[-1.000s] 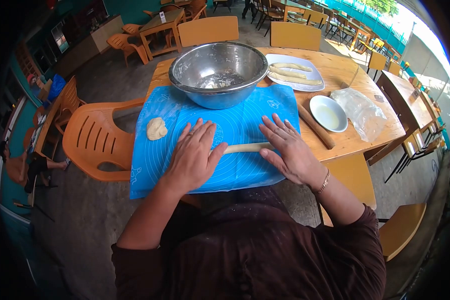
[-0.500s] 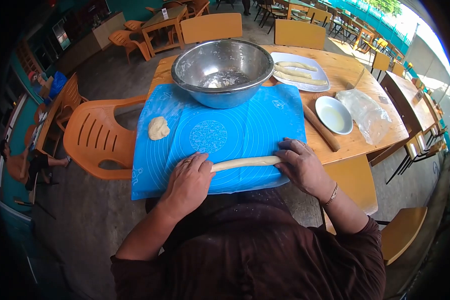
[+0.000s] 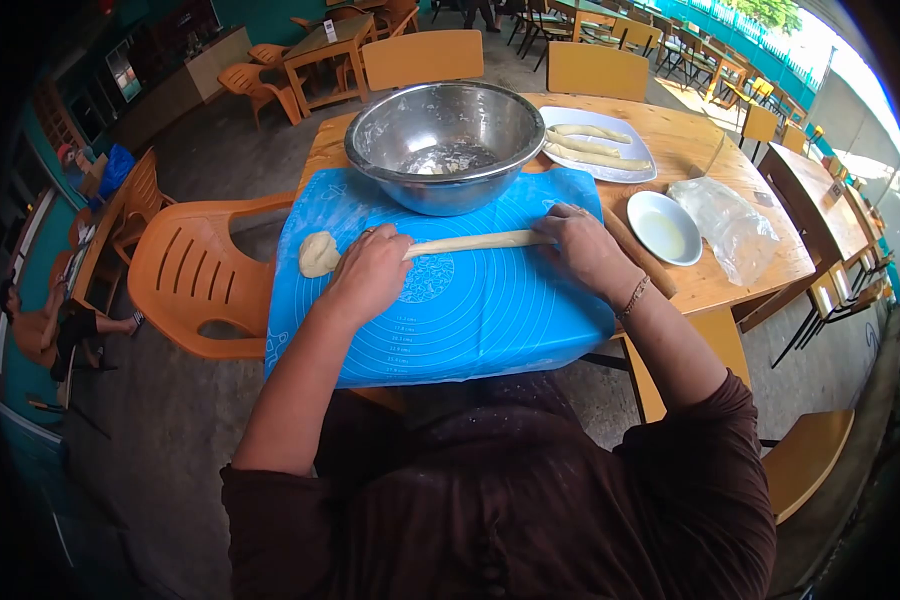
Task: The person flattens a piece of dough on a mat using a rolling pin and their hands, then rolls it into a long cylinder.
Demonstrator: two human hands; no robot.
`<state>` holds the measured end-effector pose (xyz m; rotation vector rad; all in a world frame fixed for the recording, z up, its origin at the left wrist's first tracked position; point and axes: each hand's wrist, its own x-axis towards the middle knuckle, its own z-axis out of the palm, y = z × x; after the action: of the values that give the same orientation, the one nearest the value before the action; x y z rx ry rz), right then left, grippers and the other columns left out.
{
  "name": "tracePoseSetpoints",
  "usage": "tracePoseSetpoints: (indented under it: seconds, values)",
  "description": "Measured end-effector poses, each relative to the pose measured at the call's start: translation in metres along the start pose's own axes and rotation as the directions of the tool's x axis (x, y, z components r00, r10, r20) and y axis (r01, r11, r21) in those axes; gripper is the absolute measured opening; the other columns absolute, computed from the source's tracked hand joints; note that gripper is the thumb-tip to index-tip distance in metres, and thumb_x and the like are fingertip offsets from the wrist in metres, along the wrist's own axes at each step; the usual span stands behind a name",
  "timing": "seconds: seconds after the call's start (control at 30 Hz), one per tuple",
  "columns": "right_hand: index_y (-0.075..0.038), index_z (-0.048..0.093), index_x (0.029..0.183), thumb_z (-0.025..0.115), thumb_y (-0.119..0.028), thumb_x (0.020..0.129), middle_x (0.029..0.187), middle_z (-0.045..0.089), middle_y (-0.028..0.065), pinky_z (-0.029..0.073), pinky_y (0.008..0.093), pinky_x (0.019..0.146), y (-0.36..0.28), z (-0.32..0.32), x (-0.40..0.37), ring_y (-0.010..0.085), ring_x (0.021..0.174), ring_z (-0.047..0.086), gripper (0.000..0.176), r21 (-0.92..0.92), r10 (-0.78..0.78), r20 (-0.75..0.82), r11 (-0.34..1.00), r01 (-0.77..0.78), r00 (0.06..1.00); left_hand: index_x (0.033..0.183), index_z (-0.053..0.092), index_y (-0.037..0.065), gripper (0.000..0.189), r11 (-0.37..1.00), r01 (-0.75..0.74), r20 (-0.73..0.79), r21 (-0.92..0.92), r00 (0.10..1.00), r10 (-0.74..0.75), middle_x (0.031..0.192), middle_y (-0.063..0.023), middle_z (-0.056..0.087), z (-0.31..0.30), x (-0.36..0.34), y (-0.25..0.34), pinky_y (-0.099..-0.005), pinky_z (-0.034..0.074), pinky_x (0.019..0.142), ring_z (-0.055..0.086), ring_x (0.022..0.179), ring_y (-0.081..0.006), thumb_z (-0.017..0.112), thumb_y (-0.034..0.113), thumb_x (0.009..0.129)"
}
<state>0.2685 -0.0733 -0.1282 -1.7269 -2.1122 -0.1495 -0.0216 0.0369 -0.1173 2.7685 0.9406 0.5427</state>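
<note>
A long pale dough rope [image 3: 478,241] lies crosswise on the blue silicone mat [image 3: 540,330], just in front of the metal bowl. My left hand [image 3: 368,275] is closed over its left end, fingers curved down onto it. Over the right end, my right hand [image 3: 592,257] is curled in the same way; its fingertips are partly hidden. A lump of dough [image 3: 318,255] sits on the mat right beside my left hand. Near my right hand, a wooden rolling pin [image 3: 637,254] lies along the mat's right edge.
The large steel bowl [image 3: 440,192], floury inside, stands on the mat's far edge. Behind it to the right, a white plate [image 3: 642,176] holds several dough strips [image 3: 592,149]. A small white bowl [image 3: 640,243] with liquid and a clear plastic bag [image 3: 735,232] are at the right. An orange chair [image 3: 185,275] stands left.
Both hands have moved forward, away from my body, and the dough rope has travelled with them from the mat's near part toward the bowl. My left hand is now beside the dough lump.
</note>
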Motion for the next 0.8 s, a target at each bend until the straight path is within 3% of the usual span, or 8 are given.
tracePoseSetpoints:
  seconds: [0.07,0.17,0.3,0.37,0.47,0.63,0.77,0.8]
  values:
    - [-0.002,0.068,0.11,0.062,-0.023,0.093,0.115,0.064,0.0198,0.045,0.0462,0.101,-0.001,0.009,0.004,0.0386,0.114,0.058,0.027,0.135,0.095,0.045,0.986,-0.101,0.994,0.115,0.066,-0.006,0.028,0.998,0.041,0.054,0.044,0.998,-0.044,0.103,-0.0196,0.065,-0.001,0.002,0.007,-0.0434,0.05,0.088,0.063,0.097,-0.0348,0.065,0.011,0.092]
    - [0.001,0.062,0.122,0.054,-0.039,0.099,0.129,0.059,0.0238,0.038,0.0484,0.11,-0.015,0.019,0.015,0.0431,0.127,0.051,0.047,0.044,0.074,-0.025,0.996,-0.073,0.997,0.119,0.062,-0.009,0.039,0.998,0.059,-0.009,0.038,0.998,-0.059,0.115,-0.0238,0.064,0.007,0.014,0.028,-0.0444,0.049,0.095,0.062,0.107,-0.0379,0.06,0.022,0.097]
    - [0.004,0.054,0.131,0.045,-0.051,0.101,0.138,0.053,0.0269,0.033,0.052,0.114,-0.028,0.031,0.014,0.0465,0.134,0.044,0.064,0.012,0.116,0.06,0.993,-0.117,0.991,0.139,0.044,-0.012,0.066,0.995,0.038,0.054,0.097,0.998,-0.044,0.14,-0.0314,0.047,0.038,0.021,0.033,-0.0485,0.033,0.113,0.044,0.134,-0.0428,0.052,0.041,0.1]
    - [0.006,0.048,0.136,0.044,-0.055,0.1,0.138,0.052,0.0286,0.032,0.054,0.113,-0.037,0.033,0.001,0.0469,0.133,0.045,0.071,-0.074,0.063,-0.033,0.995,-0.065,0.997,0.144,0.037,-0.012,0.074,0.988,0.061,0.092,0.144,0.993,-0.074,0.147,-0.0326,0.04,0.042,0.012,0.038,-0.0497,0.027,0.118,0.036,0.141,-0.0433,0.05,0.046,0.1]
    - [0.007,0.043,0.141,0.046,-0.053,0.099,0.145,0.045,0.0283,0.029,0.0527,0.116,-0.049,0.018,-0.025,0.0444,0.139,0.039,0.074,-0.059,0.032,0.01,0.998,-0.031,0.999,0.147,0.031,-0.012,0.081,0.99,0.083,0.187,0.115,0.977,-0.104,0.154,-0.0317,0.03,0.031,-0.012,0.053,-0.0527,0.019,0.12,0.025,0.147,-0.0433,0.051,0.05,0.099]
    - [0.007,0.042,0.144,0.052,-0.047,0.098,0.152,0.039,0.0256,0.025,0.052,0.118,-0.068,-0.001,-0.066,0.0415,0.144,0.032,0.07,-0.068,-0.043,0.082,0.997,0.048,0.996,0.142,0.034,-0.016,0.082,0.984,-0.144,0.127,0.104,0.983,0.131,0.153,-0.0346,0.029,0.02,-0.06,0.069,-0.0542,0.02,0.12,0.026,0.146,-0.0442,0.057,0.048,0.096]
    - [0.0,0.05,0.139,0.057,-0.032,0.098,0.15,0.041,0.0243,0.026,0.0528,0.118,-0.068,-0.02,-0.073,0.0414,0.142,0.035,0.052,0.079,0.052,0.07,0.995,-0.058,0.996,0.135,0.05,-0.009,0.061,0.994,-0.099,0.049,-0.043,0.994,0.101,0.146,-0.0286,0.044,0.001,-0.057,0.067,-0.0533,0.028,0.116,0.037,0.14,-0.0445,0.064,0.034,0.094]
    - [-0.003,0.052,0.137,0.058,-0.028,0.097,0.148,0.044,0.0237,0.028,0.0538,0.117,-0.063,-0.017,-0.07,0.0421,0.141,0.037,0.047,0.075,0.07,-0.016,0.995,-0.068,0.997,0.134,0.053,-0.006,0.054,0.995,-0.099,-0.045,0.026,0.994,0.1,0.139,-0.0252,0.053,-0.002,-0.051,0.064,-0.0533,0.031,0.114,0.045,0.134,-0.044,0.065,0.028,0.093]
